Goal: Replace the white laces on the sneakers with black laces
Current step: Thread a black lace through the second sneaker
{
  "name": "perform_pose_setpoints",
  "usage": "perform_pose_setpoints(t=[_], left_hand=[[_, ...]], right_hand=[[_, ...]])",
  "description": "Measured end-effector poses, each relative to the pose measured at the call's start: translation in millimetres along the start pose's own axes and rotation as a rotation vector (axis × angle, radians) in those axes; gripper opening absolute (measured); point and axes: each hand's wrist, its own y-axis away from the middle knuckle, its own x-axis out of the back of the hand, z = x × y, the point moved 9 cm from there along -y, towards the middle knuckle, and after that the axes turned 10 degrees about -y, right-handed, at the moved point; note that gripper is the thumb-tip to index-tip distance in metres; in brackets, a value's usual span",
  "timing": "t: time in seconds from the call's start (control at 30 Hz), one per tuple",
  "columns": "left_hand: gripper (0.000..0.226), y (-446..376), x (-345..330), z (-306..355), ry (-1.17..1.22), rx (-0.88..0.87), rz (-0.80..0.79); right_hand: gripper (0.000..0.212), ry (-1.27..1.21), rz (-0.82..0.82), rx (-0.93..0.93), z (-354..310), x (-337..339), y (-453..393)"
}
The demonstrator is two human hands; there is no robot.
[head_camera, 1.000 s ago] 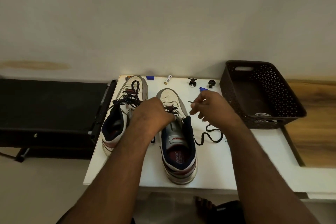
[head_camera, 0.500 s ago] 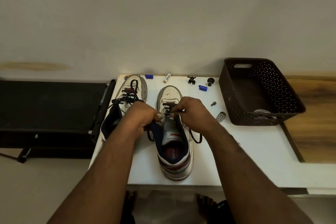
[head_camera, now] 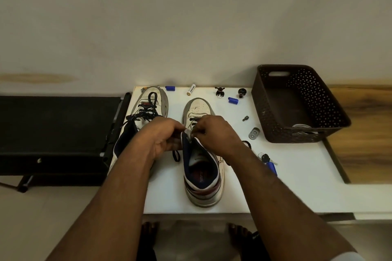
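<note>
Two white sneakers stand on a white table (head_camera: pixel 297 186), toes away from me. The left sneaker (head_camera: pixel 148 104) is laced in black. The right sneaker (head_camera: pixel 201 167) has a black lace (head_camera: pixel 175 155) only through its lower eyelets, with a loose end hanging off its left side. My left hand (head_camera: pixel 163 135) grips the shoe's upper left edge near the tongue. My right hand (head_camera: pixel 214 133) pinches at the tongue top and right eyelets; the lace between the fingers is hidden. White laces (head_camera: pixel 302 127) lie in the brown basket (head_camera: pixel 275 99).
Small things dot the table's back: blue caps (head_camera: pixel 233 100), a battery (head_camera: pixel 191 89), two figurines (head_camera: pixel 219 92), a screw (head_camera: pixel 245 118), a metal bracket (head_camera: pixel 254 133). Keys (head_camera: pixel 267 160) lie by my right forearm. A dark treadmill (head_camera: pixel 59 133) is at left.
My right hand came back from the right, where it pulled the lace end out, to the sneaker's tongue. Both hands now meet over the eyelets. The view shifted slightly.
</note>
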Motion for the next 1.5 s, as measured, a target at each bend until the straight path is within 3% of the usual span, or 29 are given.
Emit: perform_pose_setpoints(t=[0.1, 0.23, 0.33, 0.4, 0.5, 0.53, 0.57, 0.6, 0.63, 0.7, 0.77, 0.83, 0.97, 1.07, 1.23, 1.3, 1.37, 1.43, 1.5], left_hand=[[0.016, 0.4, 0.8, -1.9, -0.054, -0.037, 0.0], [0.016, -6.8, 7.1, 0.1, -0.298, -0.1, 0.162], [0.015, -4.9, 13.3, 8.3, -0.342, -0.167, 0.245], [0.019, 5.2, 23.7, 22.8, -0.072, -0.284, 0.261], [0.03, 39.0, 55.4, 58.5, 0.991, -0.586, 0.006], [0.031, 48.8, 71.8, 63.9, 1.238, -0.663, -0.047], [0.029, 56.8, 84.9, 65.4, 1.3, -0.701, -0.027], [0.025, 59.6, 93.7, 63.2, 1.186, -0.699, 0.064], [0.02, 61.0, 97.0, 60.2, 0.915, -0.663, 0.201], [0.013, 57.4, 81.1, 57.8, 0.089, -0.575, 0.418], [0.009, 39.5, 41.0, 50.4, -0.59, -0.488, 0.394], [0.016, 22.5, 14.0, 38.0, -0.903, -0.393, 0.308], [0.014, 11.5, 7.1, 32.7, -1.084, -0.298, 0.272], [0.011, 14.6, 11.8, 36.2, -0.988, -0.354, 0.323], [0.016, 8.0, -1.8, 28.4, -0.966, -0.405, 0.219], [0.018, 19.0, 3.7, 40.8, -0.61, -0.479, 0.282], [0.022, 44.4, 33.3, 57.8, 0.168, -0.632, 0.355], [0.022, 63.6, 64.2, 63.0, 0.894, -0.793, 0.294], [0.026, 61.3, 75.6, 52.1, 1.281, -0.729, 0.215]], right_hand=[[0.019, -0.085, -0.005, -0.034, 6.6, 2.8, -0.8], [0.017, -0.121, 0.011, -0.028, 8.9, 4.1, -2.1], [0.034, -0.215, 0.001, -0.018, 8.4, 1.4, -1.2], [0.038, -0.197, -0.027, -0.009, 7.8, 0.1, -0.6], [0.03, -0.15, -0.045, -0.014, 9.2, 0.5, -1.2], [0.029, -0.14, -0.042, -0.016, 9.0, 1.2, -1.2], [0.028, -0.129, -0.038, -0.018, 8.9, 1.7, -1.2], [0.028, -0.12, -0.036, -0.016, 8.8, 2.3, -1.3], [0.028, -0.113, -0.037, -0.018, 9.3, 2.0, -1.6], [0.028, -0.112, -0.038, -0.023, 10.5, 1.5, -2.8], [0.027, -0.116, -0.032, -0.019, 10.4, 0.9, -3.9], [0.027, -0.103, -0.032, -0.017, 9.3, 0.9, -3.7], [0.029, -0.098, -0.043, -0.007, 7.4, 1.5, -2.9], [0.028, -0.115, -0.043, -0.013, 9.9, 1.1, -4.1], [0.029, -0.13, -0.037, -0.02, 11.5, 0.2, -4.2], [0.028, -0.15, -0.027, -0.021, 12.9, 1.6, -3.4], [0.028, -0.181, -0.017, -0.029, 15.3, 4.0, -3.5], [0.027, -0.177, -0.016, -0.035, 16.8, 5.8, -4.1], [0.028, -0.169, -0.017, -0.036, 17.9, 5.7, -5.0]])
